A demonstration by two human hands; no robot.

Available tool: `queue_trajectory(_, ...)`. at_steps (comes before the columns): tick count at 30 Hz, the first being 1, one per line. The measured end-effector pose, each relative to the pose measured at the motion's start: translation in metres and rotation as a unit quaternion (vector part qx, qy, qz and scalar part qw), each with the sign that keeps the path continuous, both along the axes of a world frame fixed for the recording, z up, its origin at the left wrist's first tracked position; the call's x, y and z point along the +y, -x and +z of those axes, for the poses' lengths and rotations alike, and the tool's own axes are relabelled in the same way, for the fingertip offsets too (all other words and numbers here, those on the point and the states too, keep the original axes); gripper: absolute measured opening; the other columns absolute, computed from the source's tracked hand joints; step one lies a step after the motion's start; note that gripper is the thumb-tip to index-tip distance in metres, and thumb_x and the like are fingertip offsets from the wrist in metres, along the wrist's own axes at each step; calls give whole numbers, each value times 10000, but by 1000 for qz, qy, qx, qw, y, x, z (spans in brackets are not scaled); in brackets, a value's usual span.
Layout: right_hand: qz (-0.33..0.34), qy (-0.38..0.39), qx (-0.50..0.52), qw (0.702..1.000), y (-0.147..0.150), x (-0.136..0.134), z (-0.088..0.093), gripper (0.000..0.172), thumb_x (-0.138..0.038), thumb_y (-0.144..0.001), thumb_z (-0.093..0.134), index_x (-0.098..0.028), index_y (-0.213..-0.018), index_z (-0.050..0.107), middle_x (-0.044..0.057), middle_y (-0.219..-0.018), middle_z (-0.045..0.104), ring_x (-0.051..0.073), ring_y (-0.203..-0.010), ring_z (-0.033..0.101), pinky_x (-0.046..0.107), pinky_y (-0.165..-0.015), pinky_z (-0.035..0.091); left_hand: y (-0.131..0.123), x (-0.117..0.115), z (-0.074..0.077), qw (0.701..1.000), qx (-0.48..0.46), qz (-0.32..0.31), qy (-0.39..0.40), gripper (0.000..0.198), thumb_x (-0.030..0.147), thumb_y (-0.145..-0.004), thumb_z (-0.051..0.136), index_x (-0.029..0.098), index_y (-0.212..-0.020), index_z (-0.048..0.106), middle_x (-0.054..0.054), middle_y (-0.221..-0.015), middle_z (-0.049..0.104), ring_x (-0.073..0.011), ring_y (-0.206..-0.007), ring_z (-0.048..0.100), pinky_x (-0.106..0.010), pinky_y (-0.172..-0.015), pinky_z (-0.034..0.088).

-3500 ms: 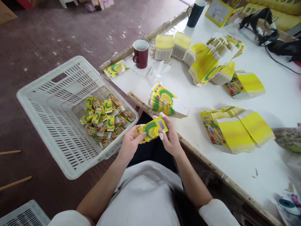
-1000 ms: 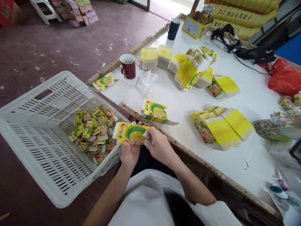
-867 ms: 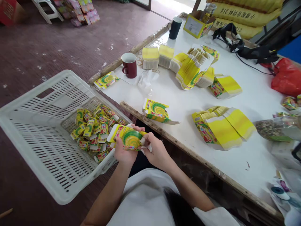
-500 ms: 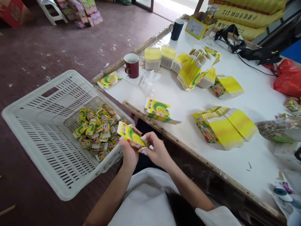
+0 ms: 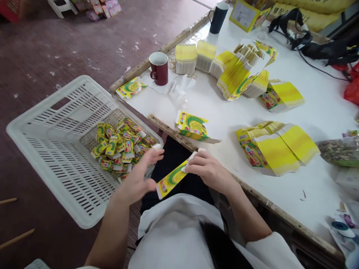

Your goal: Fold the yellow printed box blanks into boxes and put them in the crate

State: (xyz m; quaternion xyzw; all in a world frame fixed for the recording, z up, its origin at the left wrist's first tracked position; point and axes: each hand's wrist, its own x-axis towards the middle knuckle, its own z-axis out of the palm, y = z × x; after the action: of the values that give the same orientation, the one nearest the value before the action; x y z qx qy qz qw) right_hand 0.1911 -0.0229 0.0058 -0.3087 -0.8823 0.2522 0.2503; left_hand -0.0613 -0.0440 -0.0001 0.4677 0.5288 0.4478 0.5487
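My right hand [image 5: 211, 172] pinches a flat yellow and green printed carton [image 5: 172, 178] by its upper end, over my lap in front of the table edge. The carton hangs slanted, its lower end toward my left hand [image 5: 134, 179]. That hand is open, thumb and fingers spread, beside the basket's near rim; it looks apart from the carton. A white plastic basket [image 5: 60, 170] to my left contains many small folded yellow boxes [image 5: 119, 144]. On the table edge before me lies a small stack of flat cartons [image 5: 193, 125].
The white table [image 5: 213, 119] has a wooden edge strip. On it stand a maroon mug [image 5: 159, 73], a dark mug [image 5: 218, 20], bundled carton stacks [image 5: 238, 74] and larger yellow stacks [image 5: 277, 153]. A crumpled clear plastic piece [image 5: 179, 87] and a black strap [image 5: 294, 33] lie there too.
Both hands were together on a yellow carton near the basket. Now my left hand is apart and open, and my right has moved right, holding a flat carton. The view has shifted slightly.
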Motion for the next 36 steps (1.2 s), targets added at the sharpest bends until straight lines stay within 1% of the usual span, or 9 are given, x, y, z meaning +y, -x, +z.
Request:
queue_trajectory(2, 38, -31, -17, 999, 3, 0, 3, 251, -167, -1034, 479, -249, -1008, 715, 39, -918, 753, 201, -897, 588, 357, -834, 472, -7, -8, 0, 984, 93, -149, 9, 971, 504, -461, 964, 264, -1341, 633, -146, -1308, 691, -387, -1143, 682, -500, -978, 540)
queue_trajectory(4, 14, -64, 2, 998, 10, -3, -1, 216, -223, -1038, 504, -252, -1002, 716, 39, -938, 745, 202, -935, 600, 362, -860, 473, -21, -13, -6, 968, 142, -205, 29, 867, 409, -566, 928, 278, -1358, 601, -119, -1299, 693, -367, -1152, 674, -490, -978, 534)
queue_trajectory(7, -124, -103, 76, 984, 22, -12, -17, 258, -173, -1028, 487, -264, -968, 722, 40, -921, 715, 186, -874, 626, 346, -811, 506, -43, -15, -17, 977, 177, -118, 25, 700, 332, -692, 827, 241, -1335, 567, -114, -1273, 679, -329, -1164, 653, -474, -1015, 502)
queue_trajectory(12, -339, -89, 199, 915, 53, -45, -47, 239, -154, -980, 507, -310, -1043, 678, 77, -1015, 685, 224, -912, 684, 384, -754, 585, -61, -18, -32, 978, 207, 20, -22, 769, 270, -639, 801, 221, -1335, 476, -117, -1236, 623, -311, -1142, 628, -450, -979, 505)
queue_trajectory(19, -285, 134, 351, 882, 73, -75, -58, 260, -273, -1030, 437, -293, -1279, 505, 117, -1202, 658, 222, -1083, 681, 398, -882, 595, -63, -19, -42, 970, 203, 106, -79, 825, 263, -616, 817, 212, -1340, 426, -121, -1219, 579, -304, -1114, 604, -434, -969, 486)
queue_trajectory(23, -324, 196, 388, 840, 46, -51, -44, 292, -435, -934, 642, -261, -1144, 537, 73, -1055, 656, 212, -935, 658, 395, -880, 550, -56, -16, -42, 954, 261, 75, -128, 749, 304, -667, 827, 228, -1311, 450, -102, -1164, 585, -295, -1101, 606, -411, -945, 502)
queue_trajectory(28, -291, 304, 349, 837, 22, -15, -20, 297, -516, -872, 680, -229, -928, 626, 33, -888, 660, 206, -847, 617, 365, -847, 512, -53, -20, -40, 936, 295, -2, -193, 665, 320, -747, 789, 244, -1308, 440, -70, -1069, 595, -253, -973, 643, -351, -829, 538)
queue_trajectory(34, -215, 605, 425, 638, 49, -8, -34, 409, -605, -725, 723, -225, -852, 641, 35, -757, 696, 246, -777, 681, 364, -709, 564, -61, -23, -45, 926, 281, 30, -252, 718, 327, -737, 814, 214, -1330, 425, -92, -1082, 597, -257, -971, 652, -360, -840, 545)
queue_trajectory(36, -211, 626, 427, 617, 53, -11, -42, 463, -676, -724, 687, -231, -828, 617, 43, -745, 690, 247, -769, 682, 364, -692, 563, -61, -20, -48, 915, 298, 36, -271, 737, 345, -730, 832, 206, -1341, 443, -105, -1096, 592, -266, -986, 646, -375, -849, 544)
